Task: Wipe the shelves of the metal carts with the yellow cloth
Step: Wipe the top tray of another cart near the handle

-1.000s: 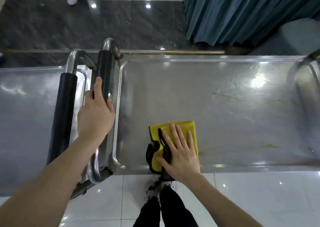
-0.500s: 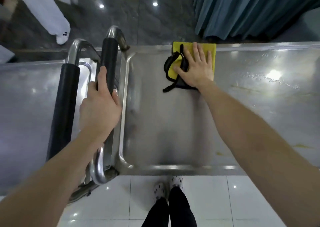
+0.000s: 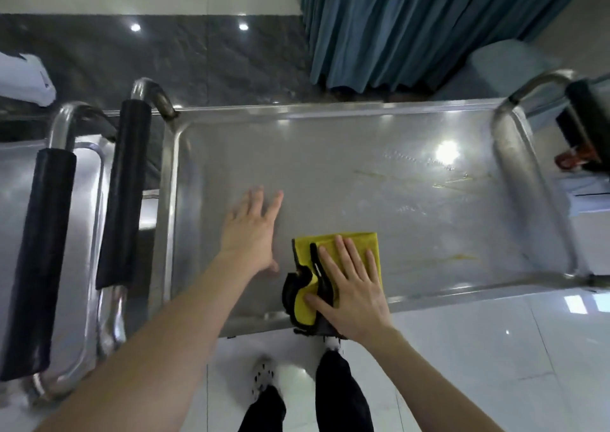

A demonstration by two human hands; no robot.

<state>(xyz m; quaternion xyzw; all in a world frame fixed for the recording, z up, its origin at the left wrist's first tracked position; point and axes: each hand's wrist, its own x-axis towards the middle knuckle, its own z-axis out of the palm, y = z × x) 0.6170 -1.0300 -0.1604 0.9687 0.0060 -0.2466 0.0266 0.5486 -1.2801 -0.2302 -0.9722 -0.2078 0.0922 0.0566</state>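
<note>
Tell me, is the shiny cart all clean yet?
Not yet. The left part of the shelf looks streak-free. The right hand presses the yellow cloth flat near the front edge; the left hand is open beside it. Yellowish streaks on the right side need wiping, and probably the other cart too.

The left hand [image 3: 251,233] and right hand [image 3: 350,293] were bare. So were the left forearm [image 3: 185,316] and right forearm [image 3: 425,375], from the wrists back to the near edge of the view, and whatever was worn on the upper body lay out of sight. Between the arms, both legs were in plain black trousers [image 3: 343,395], narrow at the ankle. The shoes were white, the left shoe [image 3: 264,374] scattered with small dark spots across its top and the right shoe [image 3: 331,342] showing only a small white part with similar spots.
</note>
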